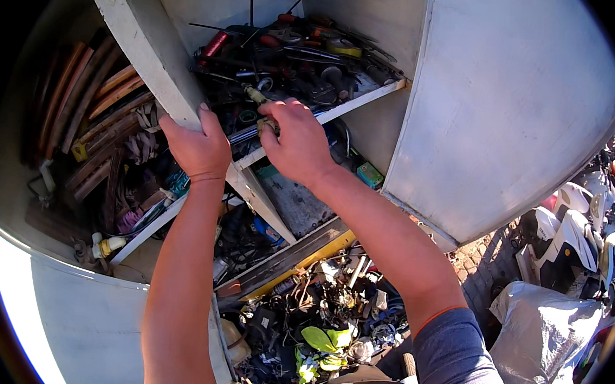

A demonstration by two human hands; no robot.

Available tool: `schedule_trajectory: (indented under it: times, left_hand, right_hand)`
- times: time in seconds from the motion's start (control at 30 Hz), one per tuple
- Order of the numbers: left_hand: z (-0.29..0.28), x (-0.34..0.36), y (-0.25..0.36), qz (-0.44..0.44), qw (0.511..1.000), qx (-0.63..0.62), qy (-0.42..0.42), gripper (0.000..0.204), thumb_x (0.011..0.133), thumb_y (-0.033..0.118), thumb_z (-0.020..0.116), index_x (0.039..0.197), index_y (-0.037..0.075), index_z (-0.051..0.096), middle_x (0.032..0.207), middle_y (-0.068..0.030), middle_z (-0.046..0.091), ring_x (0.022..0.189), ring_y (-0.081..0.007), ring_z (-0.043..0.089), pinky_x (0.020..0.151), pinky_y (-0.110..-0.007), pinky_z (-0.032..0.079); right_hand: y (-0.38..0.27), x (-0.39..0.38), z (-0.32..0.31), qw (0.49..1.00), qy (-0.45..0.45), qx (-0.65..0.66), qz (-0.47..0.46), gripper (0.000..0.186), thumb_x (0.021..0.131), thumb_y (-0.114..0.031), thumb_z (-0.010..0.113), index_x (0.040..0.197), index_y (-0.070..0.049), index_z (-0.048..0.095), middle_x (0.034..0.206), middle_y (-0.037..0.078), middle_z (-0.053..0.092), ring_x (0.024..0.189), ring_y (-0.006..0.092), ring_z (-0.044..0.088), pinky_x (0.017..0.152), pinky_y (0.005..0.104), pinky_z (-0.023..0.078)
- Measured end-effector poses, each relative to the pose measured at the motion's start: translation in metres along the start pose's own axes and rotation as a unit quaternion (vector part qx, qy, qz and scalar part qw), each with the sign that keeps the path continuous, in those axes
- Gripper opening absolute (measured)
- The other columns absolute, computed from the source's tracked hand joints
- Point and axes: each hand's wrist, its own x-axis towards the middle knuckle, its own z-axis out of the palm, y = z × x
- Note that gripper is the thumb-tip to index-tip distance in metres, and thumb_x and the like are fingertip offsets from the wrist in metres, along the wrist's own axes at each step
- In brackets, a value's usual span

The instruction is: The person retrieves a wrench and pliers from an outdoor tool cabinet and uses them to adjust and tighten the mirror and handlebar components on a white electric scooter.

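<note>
My left hand (196,146) grips the front edge of the white vertical divider (144,48) in a metal cabinet. My right hand (297,138) reaches onto the middle shelf, its fingers curled round a small yellowish object (265,126) that is mostly hidden. Just beyond those fingers lies a pale cream fitting or handle (251,92). The shelf (366,97) bears a dark pile of tools (308,72), with red handles and a red cylinder (214,45) among them. Metal rods lie along its front edge, between my two hands.
Curved wooden pieces (74,100) fill the left compartment. An open door (509,113) stands at the right. A green box (369,175) sits on a lower shelf (299,205). Scrap (326,341) lies piled below. White bodywork panels (569,236) and a silver sack (538,340) are at the right.
</note>
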Motion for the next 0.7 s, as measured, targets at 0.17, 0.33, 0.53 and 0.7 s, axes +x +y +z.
schedule_trajectory:
  times: [0.17, 0.33, 0.53, 0.7]
  left_hand:
    - [0.004, -0.002, 0.001, 0.016, 0.999, -0.048, -0.002, 0.055, 0.106, 0.024, 0.069, 0.138, -0.011, 0.041, 0.128, -0.0307, 0.063, 0.111, -0.0381, 0.069, 0.098, -0.046, 0.055]
    - [0.004, -0.004, 0.0, 0.008, 0.997, -0.08, -0.002, 0.052, 0.106, 0.021, 0.068, 0.137, -0.01, 0.041, 0.132, -0.0282, 0.061, 0.115, -0.0335, 0.066, 0.102, -0.044, 0.053]
    - [0.0, -0.005, -0.007, 0.006, 0.998, -0.062, 0.001, 0.053, 0.107, 0.022, 0.068, 0.138, -0.01, 0.041, 0.131, -0.0274, 0.062, 0.115, -0.0338, 0.066, 0.101, -0.043, 0.053]
    - [0.006, -0.004, -0.004, 0.017, 0.998, -0.058, 0.01, 0.052, 0.106, 0.022, 0.068, 0.137, -0.01, 0.042, 0.13, -0.0271, 0.062, 0.113, -0.0335, 0.067, 0.1, -0.044, 0.053]
  right_hand:
    - [0.023, 0.1, 0.06, 0.957, -0.117, -0.257, 0.067, 0.036, 0.101, -0.027, 0.067, 0.134, -0.012, 0.07, 0.134, 0.017, 0.069, 0.128, 0.038, 0.065, 0.105, 0.049, 0.053]
    - [0.044, 0.122, 0.073, 0.933, -0.238, -0.245, 0.114, 0.042, 0.102, -0.027, 0.063, 0.142, -0.014, 0.069, 0.151, 0.013, 0.064, 0.141, 0.0348, 0.057, 0.11, 0.0511, 0.046]
    - [0.029, 0.121, 0.087, 0.915, -0.224, -0.335, 0.019, 0.041, 0.098, -0.023, 0.069, 0.136, -0.007, 0.069, 0.142, 0.014, 0.068, 0.129, 0.0355, 0.066, 0.106, 0.051, 0.053]
    - [0.042, 0.128, 0.088, 0.939, -0.194, -0.277, 0.06, 0.045, 0.097, -0.021, 0.072, 0.139, -0.005, 0.068, 0.141, 0.017, 0.065, 0.129, 0.0341, 0.065, 0.101, 0.044, 0.058]
